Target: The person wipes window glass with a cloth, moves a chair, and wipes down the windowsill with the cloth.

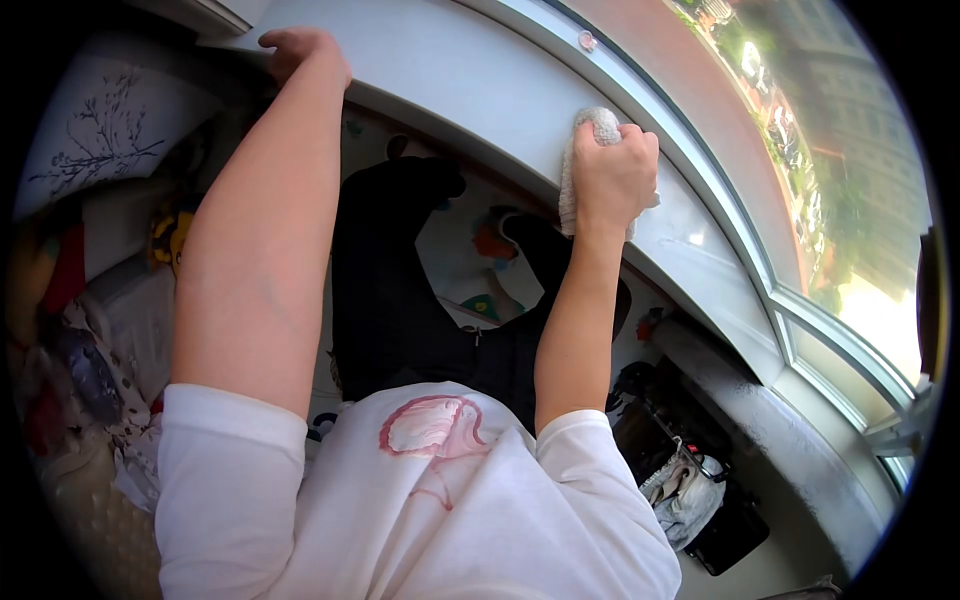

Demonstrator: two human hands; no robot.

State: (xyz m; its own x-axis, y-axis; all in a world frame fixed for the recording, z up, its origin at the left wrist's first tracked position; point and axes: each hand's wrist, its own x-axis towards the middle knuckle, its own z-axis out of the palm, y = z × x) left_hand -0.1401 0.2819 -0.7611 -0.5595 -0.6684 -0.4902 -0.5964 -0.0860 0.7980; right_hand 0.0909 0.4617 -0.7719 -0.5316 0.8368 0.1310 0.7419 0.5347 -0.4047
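My right hand (614, 178) is closed around a folded whitish cloth (598, 125), which looks like a textured towel. It presses the cloth flat on the white windowsill (480, 85), close to the window frame. Cloth shows beyond the knuckles and along both sides of the hand. Farther left, my left hand (308, 52) rests at the sill's front edge, near its far end. Its visible fingers stretch out to the left and hold nothing that I can see; the rest are hidden behind the hand.
A curved window (840, 150) runs along the right, with a small round object (587, 41) on its frame. Below the sill are my legs in black trousers (390, 280). Mixed bags and items crowd the left; a black container (650, 430) with cloth stands lower right.
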